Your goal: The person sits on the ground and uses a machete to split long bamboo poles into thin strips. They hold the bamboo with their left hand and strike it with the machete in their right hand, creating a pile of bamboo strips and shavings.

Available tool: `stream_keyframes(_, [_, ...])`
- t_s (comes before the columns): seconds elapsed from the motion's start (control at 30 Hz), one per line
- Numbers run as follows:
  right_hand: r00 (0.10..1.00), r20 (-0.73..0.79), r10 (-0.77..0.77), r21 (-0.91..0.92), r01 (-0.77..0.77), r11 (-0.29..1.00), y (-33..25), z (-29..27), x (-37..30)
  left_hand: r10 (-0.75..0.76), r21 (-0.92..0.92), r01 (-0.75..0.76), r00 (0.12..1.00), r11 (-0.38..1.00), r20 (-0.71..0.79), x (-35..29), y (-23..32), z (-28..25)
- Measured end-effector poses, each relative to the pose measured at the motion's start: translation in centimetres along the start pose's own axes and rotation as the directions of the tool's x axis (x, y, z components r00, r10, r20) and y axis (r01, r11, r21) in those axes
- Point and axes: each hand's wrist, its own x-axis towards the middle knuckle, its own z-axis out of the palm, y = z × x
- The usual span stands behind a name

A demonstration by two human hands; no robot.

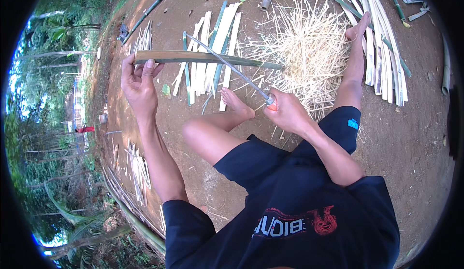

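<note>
— So, what have your hands got?

— Your left hand [137, 83], left of centre in the frame, is closed around one end of a bamboo strip [203, 58]; the thumb lies over its top edge. The strip runs level across the upper middle, its far end reaching the shavings [309, 51].

— And your right?

— Your right hand [289, 112], just right of centre, is shut tight on the orange handle of a knife [232, 67]. The long thin blade slants up to the left and crosses the strip near its middle, touching it.

— What lies about you?

— Pale slats [212, 51] lie flat on the dirt [411, 138] under the strip, in the upper middle. A second fan of slats [384, 51] sits at upper right, beside your outstretched leg, whose foot [358, 27] rests against them. Your other foot [235, 102] is planted at centre, just below the blade. More split pieces [137, 165] lie at lower left, and a green pole [154, 6] runs along the upper left.
</note>
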Motion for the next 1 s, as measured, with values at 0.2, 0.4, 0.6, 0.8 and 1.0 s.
stream_keyframes(0.2, [0.986, -0.047, 0.158, -0.008, -0.159, 0.987, 8.0, 2.1, 3.4, -0.01, 0.071, 0.011, 1.0, 0.997, -0.01, 0.6, -0.3, -0.6])
stream_keyframes(0.4, [0.906, -0.063, 0.418, -0.085, -0.423, 0.902, 27.8, 4.4, 7.6, -0.007, 0.079, 0.01, 0.999, 0.997, -0.037, 0.7, -1.0, -1.2])
stream_keyframes(0.6, [0.851, -0.087, 0.518, -0.02, -0.522, 0.853, 33.0, 5.1, 6.6, -0.05, 0.075, 0.061, 0.989, 0.995, -0.138, 1.6, -1.8, -1.3])
stream_keyframes(0.8, [0.862, -0.073, 0.502, 0.092, -0.496, 0.864, 25.7, 3.5, 5.7, -0.106, 0.029, 0.113, 0.977, 0.993, -0.183, 2.6, -0.8, 0.0])
stream_keyframes(1.0, [0.919, -0.088, 0.385, 0.219, -0.36, 0.907, 18.8, 4.3, 5.6, -0.206, -0.035, 0.204, 0.973, 0.978, -0.099, 3.5, -1.5, -1.0])
